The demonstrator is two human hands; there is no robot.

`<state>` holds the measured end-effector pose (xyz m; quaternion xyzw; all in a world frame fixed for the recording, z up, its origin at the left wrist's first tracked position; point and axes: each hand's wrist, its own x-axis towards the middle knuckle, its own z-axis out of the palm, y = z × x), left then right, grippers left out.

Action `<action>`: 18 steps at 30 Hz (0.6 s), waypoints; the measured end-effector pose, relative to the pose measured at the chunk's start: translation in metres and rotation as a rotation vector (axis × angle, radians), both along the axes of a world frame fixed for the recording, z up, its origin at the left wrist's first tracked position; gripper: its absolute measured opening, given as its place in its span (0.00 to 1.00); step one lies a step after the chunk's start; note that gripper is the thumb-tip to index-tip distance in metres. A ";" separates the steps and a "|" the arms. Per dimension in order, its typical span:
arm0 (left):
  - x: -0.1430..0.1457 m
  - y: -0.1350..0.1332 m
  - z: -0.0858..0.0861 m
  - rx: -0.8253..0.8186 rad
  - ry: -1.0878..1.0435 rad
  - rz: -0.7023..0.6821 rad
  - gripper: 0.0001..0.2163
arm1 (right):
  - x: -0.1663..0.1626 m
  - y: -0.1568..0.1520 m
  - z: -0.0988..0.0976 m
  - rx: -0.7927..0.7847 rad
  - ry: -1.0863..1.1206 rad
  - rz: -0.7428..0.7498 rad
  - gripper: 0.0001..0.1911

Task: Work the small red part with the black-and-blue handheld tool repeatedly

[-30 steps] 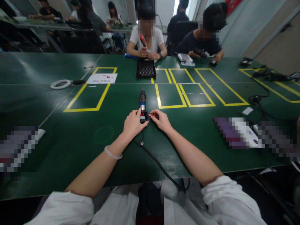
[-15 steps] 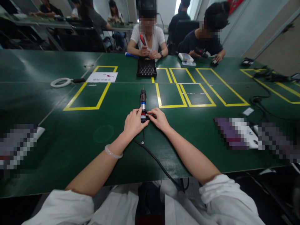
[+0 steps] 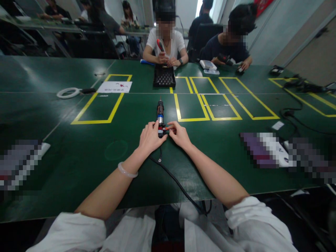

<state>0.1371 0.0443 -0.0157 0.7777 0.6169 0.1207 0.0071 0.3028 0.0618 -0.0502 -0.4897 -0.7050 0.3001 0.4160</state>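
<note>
A corded electric screwdriver (image 3: 160, 113) lies on the green table, its thin bit facing away from me. Blue and silver bands ring its body, and small red and black parts show at its rear end. My left hand (image 3: 152, 136) is closed around the left side of that rear end, thumb below it. On the other side my right hand (image 3: 179, 133) has its fingertips pinched at a small orange piece (image 3: 167, 128) beside the tool; its exact kind is too small to tell. Below my left hand hangs a short lead with a ring terminal (image 3: 160, 160).
A black cable (image 3: 178, 183) runs over the table's front edge. Across from me a person works at a black tray (image 3: 164, 77); another person sits to the right. A white ring with a dark handle (image 3: 68, 92) and a paper sheet (image 3: 114, 86) lie left. Pixelated objects flank both sides.
My right hand has shifted slightly right, and more of the orange piece shows between its fingers and the tool. The left hand and screwdriver stay in place.
</note>
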 end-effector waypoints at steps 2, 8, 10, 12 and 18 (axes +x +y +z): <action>0.000 0.001 0.001 0.000 -0.005 0.010 0.33 | 0.000 -0.001 0.000 -0.004 0.011 0.014 0.18; -0.004 0.002 0.000 0.020 0.000 0.049 0.28 | 0.001 -0.003 0.000 -0.012 0.055 0.114 0.17; -0.006 0.002 0.001 0.023 0.012 0.051 0.27 | 0.001 -0.004 0.000 -0.030 0.087 0.159 0.17; -0.007 0.001 0.003 0.023 0.028 0.045 0.27 | 0.002 -0.004 0.000 -0.050 0.120 0.198 0.19; -0.016 -0.003 0.010 0.036 0.124 0.004 0.28 | 0.005 -0.001 -0.004 -0.050 0.144 0.230 0.19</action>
